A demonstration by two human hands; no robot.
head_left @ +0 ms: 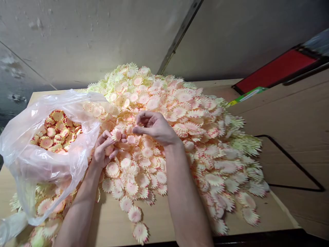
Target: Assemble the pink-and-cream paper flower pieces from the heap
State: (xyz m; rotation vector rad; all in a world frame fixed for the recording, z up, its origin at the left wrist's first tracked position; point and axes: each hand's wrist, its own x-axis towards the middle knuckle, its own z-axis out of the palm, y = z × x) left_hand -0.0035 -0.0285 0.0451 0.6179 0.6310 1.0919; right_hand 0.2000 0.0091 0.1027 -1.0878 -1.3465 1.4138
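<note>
A large heap of artificial flower petal discs, pale cream with pink centres and red-tipped edges, covers the table. Over its left part, my left hand has its fingers closed on one small petal disc. My right hand is just to the right of that disc, thumb and forefinger brought together; whatever is between them is too small to make out. To the left of my hands stands an unsealed clear plastic bag with cupped, red-edged petal pieces inside.
More discs lie under the bag on the wooden table, and a few trail towards its front edge. A metal wall rises behind. On the right are cardboard, a black metal bar, a red panel and a green strip.
</note>
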